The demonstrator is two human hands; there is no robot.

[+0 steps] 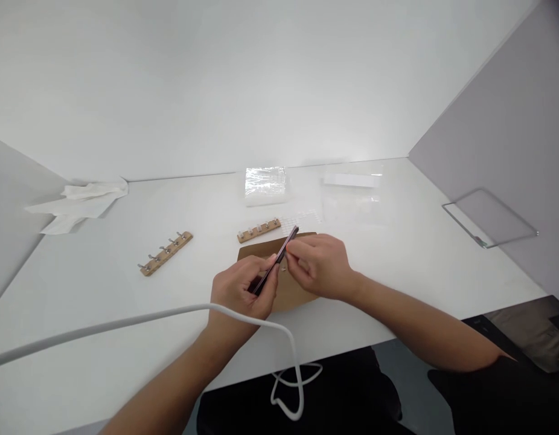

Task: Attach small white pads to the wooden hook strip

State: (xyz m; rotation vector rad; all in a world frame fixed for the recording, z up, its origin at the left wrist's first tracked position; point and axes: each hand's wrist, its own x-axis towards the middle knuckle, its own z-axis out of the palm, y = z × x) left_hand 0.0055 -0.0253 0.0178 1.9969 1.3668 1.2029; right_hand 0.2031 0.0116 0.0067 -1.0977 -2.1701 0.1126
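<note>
Currently the left hand (pixel 241 290) is gripping a thin dark strip (pixel 276 261), holding it tilted above the brown board (pixel 297 290), far end pointing up and away. The right hand (pixel 318 266) is pinching at the strip's upper half, fingertips closed on something small I cannot make out. Both hands are working directly over the board, not resting on it.

Relative to the board: one hook rack (pixel 259 230) is lying just beyond its far edge, a second rack (pixel 165 254) is sitting well to its left, a plastic pack (pixel 265 183) is lying further back, clear film (pixel 352 187) is lying back and to the right, a tissue (pixel 80 202) is sitting far left.

Risks, as I'm judging them:
- Small part is being held by fingertips only; any slip and it is likely dropping onto the board or rolling off to the white table (pixel 397 266), where it would be hard to spot.
- Strip is being held near one end; pressure from the right hand could be bending or twisting it.
- White cable (pixel 125 323) is draping across the left wrist, nearer than the board; it could be dragging on the hand and jerking the grip.
</note>
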